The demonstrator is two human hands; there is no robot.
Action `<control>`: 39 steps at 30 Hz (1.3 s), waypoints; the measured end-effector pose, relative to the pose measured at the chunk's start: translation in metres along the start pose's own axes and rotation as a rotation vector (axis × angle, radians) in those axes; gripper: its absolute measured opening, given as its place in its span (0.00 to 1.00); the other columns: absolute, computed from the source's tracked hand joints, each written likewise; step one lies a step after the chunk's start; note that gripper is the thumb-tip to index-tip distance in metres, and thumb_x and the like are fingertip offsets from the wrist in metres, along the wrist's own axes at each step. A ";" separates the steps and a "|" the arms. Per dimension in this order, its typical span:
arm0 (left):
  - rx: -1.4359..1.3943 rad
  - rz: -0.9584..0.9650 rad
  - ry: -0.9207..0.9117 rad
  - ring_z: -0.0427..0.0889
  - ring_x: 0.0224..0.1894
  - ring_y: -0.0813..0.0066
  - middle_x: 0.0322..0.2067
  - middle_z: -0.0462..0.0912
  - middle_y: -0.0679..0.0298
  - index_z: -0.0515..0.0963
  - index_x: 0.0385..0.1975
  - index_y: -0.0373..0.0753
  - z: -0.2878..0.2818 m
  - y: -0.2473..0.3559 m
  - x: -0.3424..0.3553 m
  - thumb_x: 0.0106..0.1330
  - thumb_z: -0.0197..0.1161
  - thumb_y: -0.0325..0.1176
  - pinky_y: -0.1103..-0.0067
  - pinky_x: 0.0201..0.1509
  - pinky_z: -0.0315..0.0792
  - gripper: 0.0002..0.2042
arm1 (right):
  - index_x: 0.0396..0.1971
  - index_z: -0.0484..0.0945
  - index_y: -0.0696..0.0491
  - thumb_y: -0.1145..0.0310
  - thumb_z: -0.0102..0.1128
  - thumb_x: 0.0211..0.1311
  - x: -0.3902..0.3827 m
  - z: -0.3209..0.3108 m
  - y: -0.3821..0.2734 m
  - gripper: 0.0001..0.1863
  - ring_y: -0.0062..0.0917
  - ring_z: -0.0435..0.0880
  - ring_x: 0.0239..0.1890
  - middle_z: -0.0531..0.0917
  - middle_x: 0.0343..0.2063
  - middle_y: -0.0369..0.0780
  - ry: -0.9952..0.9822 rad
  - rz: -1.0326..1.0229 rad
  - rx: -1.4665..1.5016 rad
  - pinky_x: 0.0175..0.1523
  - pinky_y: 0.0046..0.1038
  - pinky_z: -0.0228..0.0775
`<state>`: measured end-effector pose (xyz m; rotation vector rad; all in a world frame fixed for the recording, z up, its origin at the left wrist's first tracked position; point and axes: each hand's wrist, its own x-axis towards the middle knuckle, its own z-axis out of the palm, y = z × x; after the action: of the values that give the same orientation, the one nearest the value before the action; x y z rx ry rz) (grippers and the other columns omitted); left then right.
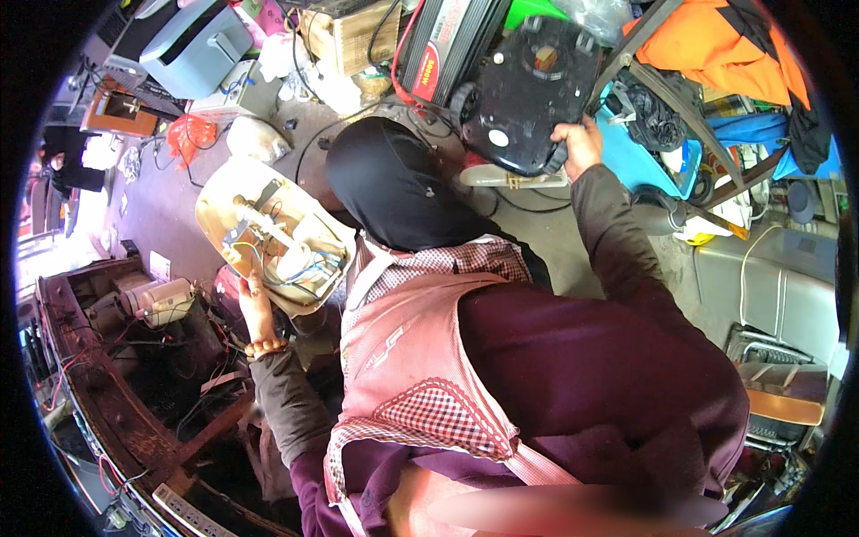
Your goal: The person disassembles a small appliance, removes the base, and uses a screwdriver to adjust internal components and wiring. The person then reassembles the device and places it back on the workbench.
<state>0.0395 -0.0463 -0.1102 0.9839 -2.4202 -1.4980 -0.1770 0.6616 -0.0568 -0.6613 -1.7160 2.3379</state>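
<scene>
My left hand (258, 313) grips the near left rim of a cream plastic appliance housing (213, 199). It sits tilted beside my knee with its hollow inside facing up. Coloured wires (309, 276) and a pale shaft-like part (268, 224) show inside it. Out to the right, my right hand (580, 148) is closed on the near right edge of a flat black wheeled base (537, 103). That base has a round opening and a small white round spot; most of my fingers are hidden under it. A pale flat part (501, 176) lies just below the base.
A rusty metal-framed bench (112, 385) with a motor-like part (165, 300) stands at left. Cables cross the floor ahead, near a red bag (190, 136) and a black finned power unit (452, 45). A blue crate (684, 170) and metal frame bars (689, 107) stand right.
</scene>
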 end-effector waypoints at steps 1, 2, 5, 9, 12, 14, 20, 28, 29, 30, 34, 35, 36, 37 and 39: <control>-0.025 0.009 0.012 0.83 0.51 0.67 0.52 0.87 0.54 0.77 0.62 0.29 0.000 -0.002 0.002 0.84 0.59 0.47 0.71 0.59 0.75 0.24 | 0.47 0.82 0.64 0.87 0.64 0.35 0.011 -0.013 0.020 0.29 0.34 0.85 0.40 0.87 0.38 0.42 0.018 0.006 -0.018 0.43 0.36 0.78; -0.018 -0.002 0.013 0.82 0.49 0.68 0.51 0.87 0.55 0.78 0.61 0.29 0.012 0.010 -0.002 0.84 0.59 0.46 0.71 0.58 0.75 0.23 | 0.46 0.81 0.64 0.87 0.65 0.34 0.020 -0.027 0.032 0.29 0.34 0.85 0.40 0.88 0.39 0.42 0.047 0.001 -0.061 0.42 0.37 0.78; 0.005 -0.042 0.010 0.81 0.48 0.69 0.50 0.87 0.57 0.78 0.60 0.30 0.014 0.020 -0.004 0.84 0.58 0.46 0.71 0.58 0.74 0.22 | 0.46 0.81 0.65 0.87 0.66 0.32 0.037 -0.035 0.057 0.30 0.35 0.85 0.39 0.87 0.40 0.42 0.156 0.077 -0.058 0.41 0.39 0.78; -0.002 -0.060 0.049 0.81 0.48 0.70 0.50 0.87 0.58 0.78 0.60 0.31 0.004 0.007 -0.006 0.85 0.58 0.45 0.72 0.58 0.74 0.21 | 0.47 0.77 0.68 0.87 0.67 0.32 0.062 -0.017 0.066 0.31 0.37 0.84 0.38 0.86 0.41 0.44 0.127 0.149 0.011 0.40 0.40 0.77; -0.034 -0.058 0.040 0.82 0.50 0.72 0.51 0.87 0.59 0.78 0.61 0.31 0.013 0.016 -0.006 0.85 0.57 0.44 0.73 0.58 0.75 0.20 | 0.38 0.83 0.64 0.84 0.69 0.36 0.111 -0.011 0.090 0.21 0.36 0.84 0.36 0.85 0.33 0.42 0.270 0.221 -0.105 0.40 0.42 0.78; -0.035 -0.051 0.039 0.82 0.50 0.72 0.52 0.87 0.59 0.77 0.61 0.31 0.019 0.025 -0.011 0.86 0.57 0.44 0.74 0.57 0.76 0.20 | 0.36 0.83 0.67 0.79 0.74 0.35 0.131 0.005 0.092 0.21 0.39 0.85 0.37 0.85 0.35 0.47 0.359 0.372 -0.209 0.39 0.50 0.79; -0.040 -0.066 0.032 0.82 0.50 0.71 0.52 0.86 0.58 0.76 0.63 0.31 0.012 0.023 -0.018 0.86 0.56 0.44 0.74 0.56 0.76 0.21 | 0.38 0.85 0.55 0.71 0.74 0.39 0.179 0.008 0.090 0.20 0.46 0.86 0.40 0.86 0.42 0.44 0.184 0.504 -0.471 0.48 0.64 0.75; -0.037 -0.090 0.079 0.81 0.50 0.71 0.52 0.86 0.58 0.76 0.63 0.30 0.007 0.013 -0.024 0.86 0.55 0.40 0.74 0.57 0.75 0.19 | 0.37 0.80 0.50 0.68 0.72 0.43 0.132 0.011 0.083 0.17 0.41 0.84 0.36 0.80 0.35 0.39 0.116 0.649 -0.352 0.48 0.66 0.75; -0.044 -0.075 0.072 0.81 0.50 0.71 0.52 0.86 0.58 0.76 0.63 0.30 0.005 0.011 -0.021 0.86 0.55 0.40 0.74 0.57 0.75 0.19 | 0.37 0.80 0.48 0.67 0.71 0.43 0.123 0.003 0.080 0.17 0.41 0.84 0.37 0.79 0.36 0.38 0.074 0.666 -0.360 0.49 0.65 0.74; -0.049 -0.061 0.070 0.81 0.50 0.71 0.53 0.86 0.58 0.75 0.63 0.30 0.001 0.005 -0.016 0.86 0.55 0.40 0.74 0.58 0.75 0.19 | 0.37 0.80 0.48 0.66 0.72 0.42 0.118 -0.006 0.086 0.17 0.41 0.84 0.37 0.79 0.35 0.38 0.086 0.678 -0.394 0.48 0.64 0.74; -0.085 -0.055 0.019 0.81 0.51 0.72 0.53 0.86 0.59 0.75 0.64 0.31 0.013 0.010 -0.013 0.87 0.55 0.41 0.74 0.58 0.75 0.20 | 0.30 0.80 0.48 0.67 0.70 0.43 0.078 -0.048 0.101 0.12 0.37 0.81 0.33 0.76 0.29 0.37 0.050 0.694 -0.413 0.42 0.60 0.75; -0.075 -0.060 0.020 0.81 0.51 0.72 0.53 0.86 0.59 0.75 0.64 0.31 0.016 0.013 -0.016 0.87 0.55 0.42 0.74 0.58 0.75 0.20 | 0.29 0.79 0.49 0.68 0.70 0.43 0.068 -0.062 0.109 0.10 0.37 0.79 0.32 0.74 0.29 0.36 0.003 0.577 -0.406 0.43 0.61 0.74; -0.058 -0.061 0.030 0.81 0.51 0.72 0.54 0.86 0.59 0.75 0.64 0.31 0.015 0.014 -0.019 0.87 0.55 0.42 0.74 0.58 0.75 0.20 | 0.28 0.79 0.49 0.68 0.70 0.44 0.057 -0.064 0.106 0.10 0.38 0.79 0.33 0.74 0.30 0.36 -0.002 0.583 -0.451 0.43 0.62 0.75; -0.041 -0.062 0.038 0.81 0.51 0.72 0.54 0.86 0.59 0.75 0.64 0.31 0.014 0.016 -0.022 0.87 0.54 0.42 0.74 0.59 0.75 0.20 | 0.30 0.78 0.50 0.68 0.70 0.43 0.049 -0.063 0.104 0.12 0.39 0.79 0.36 0.74 0.32 0.38 0.000 0.611 -0.465 0.45 0.63 0.75; -0.074 -0.078 0.025 0.81 0.52 0.72 0.54 0.86 0.59 0.75 0.64 0.32 0.012 0.019 -0.025 0.87 0.55 0.43 0.74 0.59 0.75 0.20 | 0.34 0.77 0.51 0.69 0.71 0.43 0.029 -0.059 0.094 0.16 0.42 0.79 0.41 0.75 0.37 0.40 0.012 0.671 -0.491 0.49 0.66 0.75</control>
<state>0.0450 -0.0163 -0.0946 1.0863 -2.3163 -1.5781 -0.1648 0.6934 -0.1662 -1.5332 -2.3680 2.2403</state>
